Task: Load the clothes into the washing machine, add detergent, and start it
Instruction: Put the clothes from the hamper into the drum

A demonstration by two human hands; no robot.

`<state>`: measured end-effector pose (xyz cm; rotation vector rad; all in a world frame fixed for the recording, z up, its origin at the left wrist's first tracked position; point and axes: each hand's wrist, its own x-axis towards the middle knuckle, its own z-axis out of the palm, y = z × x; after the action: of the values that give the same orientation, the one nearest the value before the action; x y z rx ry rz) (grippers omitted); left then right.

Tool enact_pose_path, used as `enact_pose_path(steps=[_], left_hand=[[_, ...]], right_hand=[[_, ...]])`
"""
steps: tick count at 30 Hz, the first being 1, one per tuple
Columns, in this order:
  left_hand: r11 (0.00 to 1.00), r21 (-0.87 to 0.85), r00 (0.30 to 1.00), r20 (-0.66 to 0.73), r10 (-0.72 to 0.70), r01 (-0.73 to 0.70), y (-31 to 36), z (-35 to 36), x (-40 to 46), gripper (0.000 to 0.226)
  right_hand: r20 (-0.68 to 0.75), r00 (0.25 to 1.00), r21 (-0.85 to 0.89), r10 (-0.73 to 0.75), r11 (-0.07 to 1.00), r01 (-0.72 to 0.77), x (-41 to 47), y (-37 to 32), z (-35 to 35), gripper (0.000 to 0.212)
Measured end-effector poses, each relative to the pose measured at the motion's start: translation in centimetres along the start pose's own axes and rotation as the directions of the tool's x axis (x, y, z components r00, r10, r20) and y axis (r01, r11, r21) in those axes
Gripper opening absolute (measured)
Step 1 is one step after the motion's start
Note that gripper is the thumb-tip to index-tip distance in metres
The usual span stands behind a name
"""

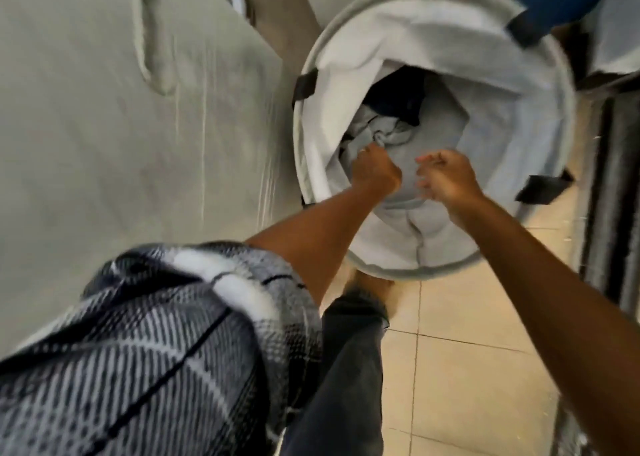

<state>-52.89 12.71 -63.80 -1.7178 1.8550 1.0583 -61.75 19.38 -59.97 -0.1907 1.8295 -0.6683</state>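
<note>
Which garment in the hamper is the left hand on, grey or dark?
The grey garment: the left hand grips its bunched folds. The dark garment lies deeper in the hamper, untouched.

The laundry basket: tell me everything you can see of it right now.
The laundry basket is round, soft-sided pale grey fabric with a white liner and dark tabs at the rim. It stands open on the tiled floor beside a grey cloth-covered surface. Grey and dark clothes lie at its bottom. The left hand grips grey cloth inside; the right hand hovers curled over the opening.

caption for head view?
Left hand grips grey garment in laundry basket; right hand alongside.
</note>
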Motion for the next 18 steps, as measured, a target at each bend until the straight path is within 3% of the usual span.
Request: enact_pose_path(steps=[3,8,10,12,14,16,18], left_hand=[[0.990,0.127,0.998,-0.036,-0.058,0.062,-2.4,1.1,5.8,0.066],[0.928,0.373,0.999,0.042,-0.004,-0.012,-4.9,2.9,11.8,0.086],[0.845,0.529,0.996,0.013,0.084,-0.078,-4.8,3.1,12.7,0.078],[0.768,0.620,0.986,0.075,0.147,-0.162,-4.1,2.9,12.5,0.055],[0.732,0.649,0.978,0.161,0.135,-0.208,-3.6,2.4,11.6,0.040],[0.801,0.566,0.981,0.129,0.146,-0.193,-3.2,1.3,10.1,0.037],[0.914,0.378,0.985,0.144,0.098,-0.146,-1.5,-0.7,7.4,0.049]], right_hand=[[0.115,0.989,0.040,0.094,0.994,-0.099,4.7,0.9,3.0,0.034],[0.108,0.981,0.008,0.161,0.987,-0.163,7.5,2.9,6.0,0.016],[0.112,0.979,-0.007,0.171,0.985,-0.171,7.3,3.4,5.7,0.021],[0.103,0.982,0.038,0.160,0.986,-0.164,7.3,3.4,5.1,0.021],[0.093,0.982,0.087,0.164,0.981,-0.172,7.3,3.0,4.1,0.021],[0.073,0.978,0.129,0.195,0.971,-0.203,7.0,2.5,3.0,0.020],[0.037,0.972,0.208,0.232,0.950,-0.234,6.1,1.9,2.1,0.020]])
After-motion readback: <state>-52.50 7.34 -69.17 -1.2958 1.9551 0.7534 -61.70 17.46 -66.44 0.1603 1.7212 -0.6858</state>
